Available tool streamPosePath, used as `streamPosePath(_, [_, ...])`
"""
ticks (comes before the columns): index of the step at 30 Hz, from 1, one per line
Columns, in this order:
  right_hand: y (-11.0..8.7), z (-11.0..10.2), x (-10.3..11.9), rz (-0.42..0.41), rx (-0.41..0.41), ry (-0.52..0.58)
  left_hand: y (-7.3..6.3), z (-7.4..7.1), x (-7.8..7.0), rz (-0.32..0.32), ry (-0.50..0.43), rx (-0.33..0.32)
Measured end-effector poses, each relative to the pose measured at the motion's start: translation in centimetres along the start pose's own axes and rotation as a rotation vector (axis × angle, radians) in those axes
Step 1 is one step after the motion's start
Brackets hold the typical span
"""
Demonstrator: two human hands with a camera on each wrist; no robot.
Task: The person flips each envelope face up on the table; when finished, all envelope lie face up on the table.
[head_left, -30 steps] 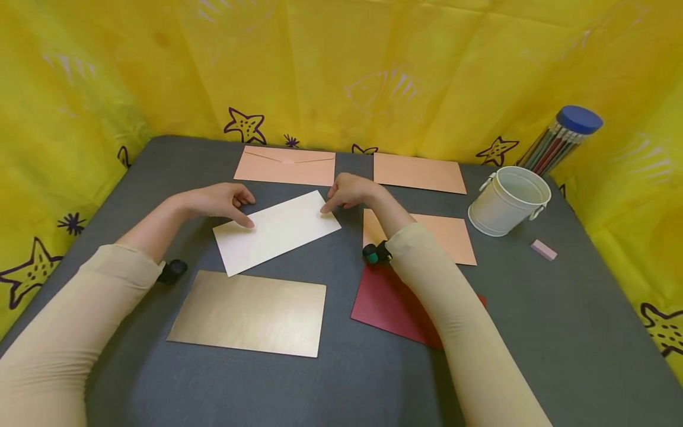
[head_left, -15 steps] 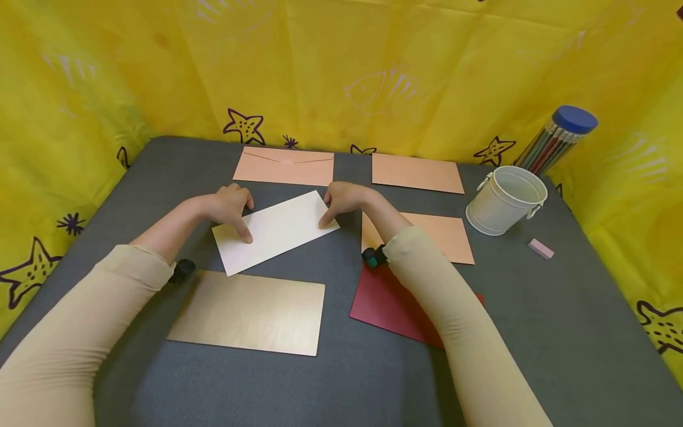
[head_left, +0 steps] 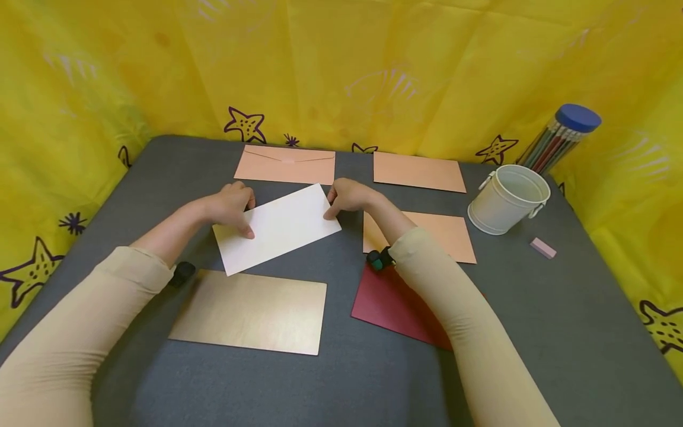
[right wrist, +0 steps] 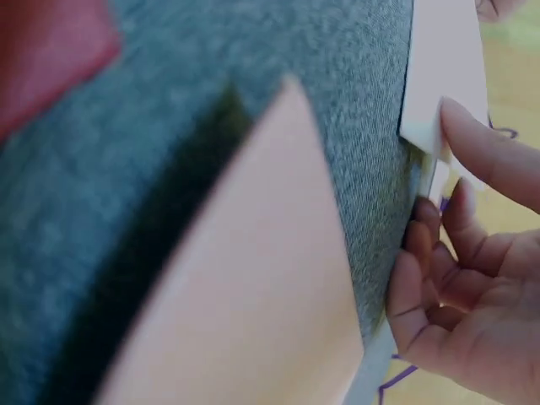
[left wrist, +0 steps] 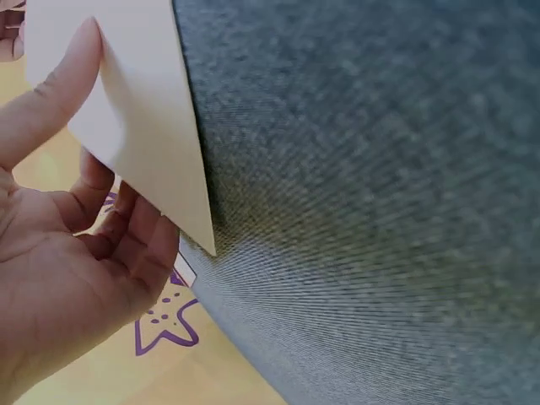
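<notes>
A plain white envelope (head_left: 280,228) lies slanted in the middle of the dark table in the head view. Its left part is pinched by my left hand (head_left: 230,209), thumb on top and fingers curled at the far edge. At the right end my right hand (head_left: 348,197) pinches it, the thumb over the face and the index finger behind the edge. The left wrist view shows the envelope's corner (left wrist: 156,126) close over the cloth, beside the left thumb. In the right wrist view, the other fingers of the right hand (right wrist: 481,278) curl below the edge.
A gold envelope (head_left: 251,311) lies in front, a red one (head_left: 395,308) under the right forearm. Peach envelopes (head_left: 418,172) lie at the back and right. A white bucket (head_left: 504,201), a pencil tub with blue lid (head_left: 578,118) and an eraser (head_left: 543,248) stand right.
My left hand has shifted right and its thumb has come farther over the white envelope. The envelope's far right corner has risen slightly, with the right hand at that end.
</notes>
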State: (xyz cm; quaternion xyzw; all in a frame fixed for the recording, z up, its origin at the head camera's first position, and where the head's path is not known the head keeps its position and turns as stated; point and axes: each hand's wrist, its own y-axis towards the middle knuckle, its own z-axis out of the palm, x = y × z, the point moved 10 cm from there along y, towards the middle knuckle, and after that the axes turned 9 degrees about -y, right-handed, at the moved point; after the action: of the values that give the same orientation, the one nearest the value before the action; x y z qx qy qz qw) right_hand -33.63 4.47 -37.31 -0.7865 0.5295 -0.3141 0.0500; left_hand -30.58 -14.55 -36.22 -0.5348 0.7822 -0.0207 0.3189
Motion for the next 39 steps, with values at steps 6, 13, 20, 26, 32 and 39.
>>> streamPosePath(6, [-0.6,-0.8,-0.9,-0.028,-0.032,0.268,0.6,-0.8,-0.1,0.046,-0.123,0.024])
streamPosePath(13, [-1.1,-1.1,-2.4,0.004,0.026,0.525,1.1,-2.9,0.0,0.059,-0.251,-0.051])
streamPosePath(20, [-1.8,-2.6,-3.9,0.016,-0.007,0.570,0.7,-4.8,1.4,0.008,-0.374,-0.159])
streamPosePath(26, [-2.3,-3.8,-5.4,0.047,-0.033,0.594,0.4,-4.7,3.6,-0.044,-0.615,-0.144])
streamPosePath(32, [-2.8,-4.6,-6.4,0.048,-0.065,0.658,0.4,-4.1,4.4,-0.045,-0.813,-0.092])
streamPosePath(39, [-3.1,-5.1,-7.4,0.059,-0.092,0.733,0.5,-3.5,4.2,-0.017,-0.842,-0.067])
